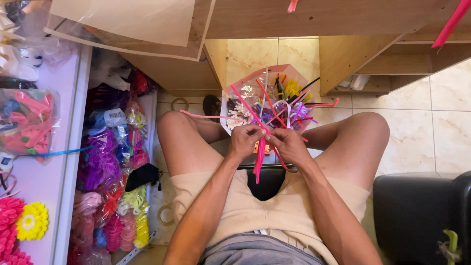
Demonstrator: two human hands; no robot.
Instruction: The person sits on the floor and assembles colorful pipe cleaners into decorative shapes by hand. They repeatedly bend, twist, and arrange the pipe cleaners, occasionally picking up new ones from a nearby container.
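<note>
Between my knees, my left hand (244, 140) and right hand (287, 143) pinch pink pipe cleaners (259, 157) together; just beyond, a pink box (289, 72) holds mixed-colour pipe cleaners.

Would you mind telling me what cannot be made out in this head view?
- How the pink stems join: covered by the left hand and right hand.
- Contents of the bags: crumpled plastic and glare blur them.
- Green item on the black stool: cut off by the edge.
</note>
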